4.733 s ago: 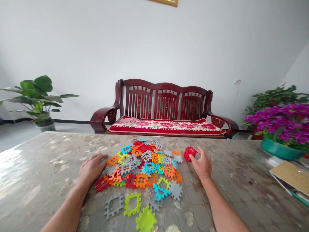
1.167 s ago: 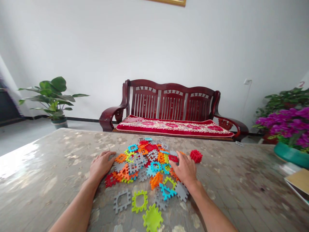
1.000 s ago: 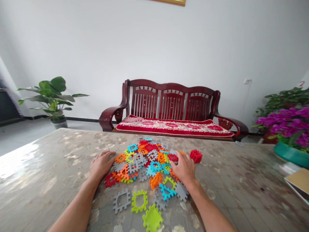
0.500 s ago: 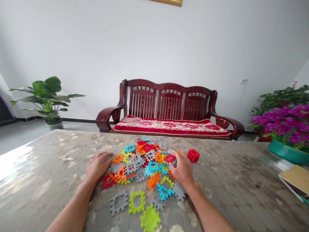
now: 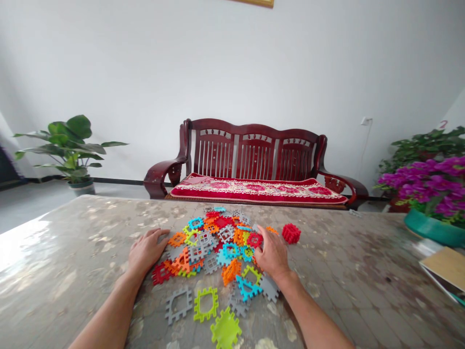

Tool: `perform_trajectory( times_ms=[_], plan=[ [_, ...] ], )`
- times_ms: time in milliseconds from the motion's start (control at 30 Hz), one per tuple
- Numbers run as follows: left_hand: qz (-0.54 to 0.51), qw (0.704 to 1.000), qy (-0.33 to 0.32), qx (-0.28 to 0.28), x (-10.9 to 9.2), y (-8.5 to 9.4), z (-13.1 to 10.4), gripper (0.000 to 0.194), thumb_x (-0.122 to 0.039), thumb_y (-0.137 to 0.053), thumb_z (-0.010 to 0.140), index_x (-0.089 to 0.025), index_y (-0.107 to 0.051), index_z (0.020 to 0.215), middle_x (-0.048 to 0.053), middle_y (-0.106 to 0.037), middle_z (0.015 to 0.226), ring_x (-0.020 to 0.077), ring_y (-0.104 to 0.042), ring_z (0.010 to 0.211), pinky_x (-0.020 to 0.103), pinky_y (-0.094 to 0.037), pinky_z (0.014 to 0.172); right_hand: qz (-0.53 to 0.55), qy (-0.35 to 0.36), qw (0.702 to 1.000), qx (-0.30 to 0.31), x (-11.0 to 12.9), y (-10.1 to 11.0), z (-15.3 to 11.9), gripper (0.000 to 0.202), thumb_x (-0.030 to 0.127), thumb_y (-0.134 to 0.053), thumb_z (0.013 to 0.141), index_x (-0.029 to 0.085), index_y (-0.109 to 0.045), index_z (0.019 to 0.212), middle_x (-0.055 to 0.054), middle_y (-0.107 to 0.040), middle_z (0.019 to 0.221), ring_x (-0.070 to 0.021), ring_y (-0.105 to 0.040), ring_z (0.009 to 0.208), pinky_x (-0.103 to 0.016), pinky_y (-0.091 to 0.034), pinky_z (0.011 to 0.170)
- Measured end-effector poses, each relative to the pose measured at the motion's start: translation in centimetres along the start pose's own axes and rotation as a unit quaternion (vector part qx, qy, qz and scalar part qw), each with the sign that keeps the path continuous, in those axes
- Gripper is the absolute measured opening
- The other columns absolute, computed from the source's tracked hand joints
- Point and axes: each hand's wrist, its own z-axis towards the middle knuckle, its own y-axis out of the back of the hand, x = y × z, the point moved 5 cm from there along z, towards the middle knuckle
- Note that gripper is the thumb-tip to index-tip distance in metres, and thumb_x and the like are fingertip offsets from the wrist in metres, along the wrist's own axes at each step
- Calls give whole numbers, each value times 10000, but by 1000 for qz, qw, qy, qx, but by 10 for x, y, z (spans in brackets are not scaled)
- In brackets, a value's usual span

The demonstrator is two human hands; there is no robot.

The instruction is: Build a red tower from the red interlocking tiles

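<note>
A pile of flat toothed plastic pieces, among them a grey one [image 5: 211, 263], an orange one [image 5: 231, 272] and a blue one [image 5: 248, 288], lies between my hands. My left hand [image 5: 148, 248] rests on the table at the pile's left edge, fingers apart and holding nothing. At the right edge, my right hand [image 5: 272, 252] has its thumb and index finger spread beside a red piece [image 5: 255, 240]. A red cube [image 5: 291, 233] sits just beyond that hand. Nearer me lie a grey frame [image 5: 179, 305], a green frame [image 5: 206, 304] and a solid green piece [image 5: 225, 329].
The patterned table [image 5: 348, 271] reaches out on both sides. On its right stand purple flowers in a teal planter [image 5: 434, 228], with a cardboard-coloured item [image 5: 445, 269] nearby. Behind the table is a wooden bench [image 5: 254, 150]; a potted plant [image 5: 82, 186] stands at the left.
The red piece by my right hand lies lower on the pile, and my right thumb and index finger have moved slightly apart from it. My left hand has not moved.
</note>
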Motion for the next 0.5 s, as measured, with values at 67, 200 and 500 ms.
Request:
perform_trajectory(
  times_ms=[67,200,500],
  plan=[
    [-2,1000,-3,-4,0,0,0,453,-430,-416,887,-305,-681,1232,56,-608,1378,271,-569,1251,408,-425,1062,4,-4,1000,7,0,-1,0,595,166,-551,742,160,-535,1336,-88,-696,1189,-274,-603,1097,-416,-417,974],
    [-9,1000,-2,-10,0,1,1,436,-416,-441,878,-300,-697,1211,57,-615,1372,282,-578,1239,416,-441,1046,13,-12,1000,15,-1,-2,0,585,235,-586,786,164,-510,1362,-86,-699,1181,-267,-601,1101,-409,-411,978],
    [-6,1000,1,-12,0,1,0,429,-420,-451,882,-304,-696,1215,53,-615,1374,269,-570,1247,404,-438,1050,17,-9,1000,10,0,-3,0,615,255,-628,795,207,-488,1392,-81,-692,1191,-258,-599,1112,-398,-414,967]
  ],
)
